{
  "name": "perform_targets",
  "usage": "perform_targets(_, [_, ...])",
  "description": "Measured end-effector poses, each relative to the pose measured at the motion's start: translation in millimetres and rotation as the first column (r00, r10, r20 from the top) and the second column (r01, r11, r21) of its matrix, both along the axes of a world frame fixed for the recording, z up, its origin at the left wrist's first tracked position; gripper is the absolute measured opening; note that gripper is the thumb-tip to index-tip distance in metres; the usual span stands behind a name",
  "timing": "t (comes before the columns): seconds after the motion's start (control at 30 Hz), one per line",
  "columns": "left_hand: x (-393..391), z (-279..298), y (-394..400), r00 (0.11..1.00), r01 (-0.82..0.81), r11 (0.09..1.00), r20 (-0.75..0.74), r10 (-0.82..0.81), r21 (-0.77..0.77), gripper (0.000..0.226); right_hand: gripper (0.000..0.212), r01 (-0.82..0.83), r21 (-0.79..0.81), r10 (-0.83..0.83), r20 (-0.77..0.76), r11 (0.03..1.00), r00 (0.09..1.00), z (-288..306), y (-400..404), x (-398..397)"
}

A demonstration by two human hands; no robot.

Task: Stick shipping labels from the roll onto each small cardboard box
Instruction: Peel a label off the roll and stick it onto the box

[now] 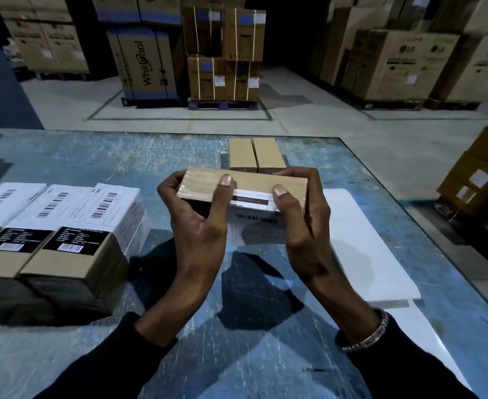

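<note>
I hold a small cardboard box (pixel 254 181) above the middle of the table, tilted toward me. My left hand (pixel 199 214) grips its left end, thumb on top. My right hand (pixel 303 217) grips the right end, thumb pressing a white shipping label (pixel 252 210) that wraps over the near edge and hangs below the box. Two plain small boxes (pixel 255 154) stand side by side just behind it. At the left, three boxes (pixel 58 226) carry white barcode labels on top. A white strip of label backing (pixel 363 246) lies to the right.
The blue worn table (pixel 93 162) ends at its far edge and slants off at the right. Beyond it, the warehouse floor holds pallets of large cartons (pixel 222 53). More stacked cartons (pixel 481 180) stand close to the table's right side.
</note>
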State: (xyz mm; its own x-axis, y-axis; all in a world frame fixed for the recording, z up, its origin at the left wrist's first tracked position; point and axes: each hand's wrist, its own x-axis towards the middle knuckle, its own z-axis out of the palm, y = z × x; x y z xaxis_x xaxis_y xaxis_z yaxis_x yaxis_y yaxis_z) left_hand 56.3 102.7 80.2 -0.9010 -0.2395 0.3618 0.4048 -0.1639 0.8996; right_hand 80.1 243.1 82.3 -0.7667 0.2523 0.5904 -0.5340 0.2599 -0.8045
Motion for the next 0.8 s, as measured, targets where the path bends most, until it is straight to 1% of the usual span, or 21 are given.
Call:
perform_targets(0.07, [-3,-3,-1,1.000,-0.008,1.000,0.010,0.008,0.002,0.042,0.021,-0.017,-0.037,0.017,0.019,0.999,1.000,-1,1,-1])
perform_targets(0.13, [-3,-5,-1,1.000,-0.004,1.000,0.021,0.003,0.014,0.034,0.030,-0.059,-0.107,0.062,0.030,0.992,0.998,0,1,-2])
perform_targets(0.17, [-3,-5,-1,0.999,-0.002,1.000,0.032,0.001,0.028,0.033,0.036,-0.080,-0.143,0.086,0.033,0.986,0.996,1,0,-2])
perform_targets(0.2, [-2,-4,-1,0.999,0.006,0.999,0.044,-0.007,0.036,0.038,0.041,-0.093,-0.171,0.101,0.041,0.981,0.994,2,-1,-2])
perform_targets(0.23, [-1,-3,-1,0.998,0.020,0.999,0.051,-0.021,0.027,0.048,0.045,-0.093,-0.187,0.105,0.054,0.978,0.993,3,-1,-1])
perform_targets(0.27, [1,-3,-1,0.998,0.035,0.999,0.054,-0.035,-0.004,0.064,0.048,-0.092,-0.194,0.107,0.065,0.977,0.992,4,-2,1])
perform_targets(0.37, [3,-7,-2,0.996,0.059,0.986,0.074,-0.048,-0.154,0.111,0.050,-0.106,-0.190,0.120,0.061,0.976,0.991,2,-3,4])
perform_targets(0.5, [3,-13,1,0.989,0.073,0.972,0.139,-0.042,-0.223,0.147,0.048,-0.096,-0.102,0.101,0.041,0.990,0.994,-2,-7,5])
perform_targets(0.57, [4,-13,2,0.986,0.100,0.963,0.157,-0.061,-0.251,0.159,0.050,-0.089,-0.086,0.093,0.046,0.992,0.995,-3,-7,5])
perform_targets(0.63, [1,-13,2,0.982,0.119,0.966,0.168,-0.081,-0.232,0.155,0.059,-0.099,-0.095,0.103,0.042,0.991,0.994,-2,-6,5])
perform_targets(0.7, [-1,-12,0,0.985,0.109,0.974,0.152,-0.079,-0.197,0.141,0.067,-0.096,-0.086,0.099,0.025,0.992,0.995,-2,-4,5])
perform_targets(0.8, [3,-6,0,0.994,0.056,0.990,0.098,-0.043,-0.130,0.121,0.060,-0.063,-0.020,0.062,-0.013,0.998,0.998,0,-5,7])
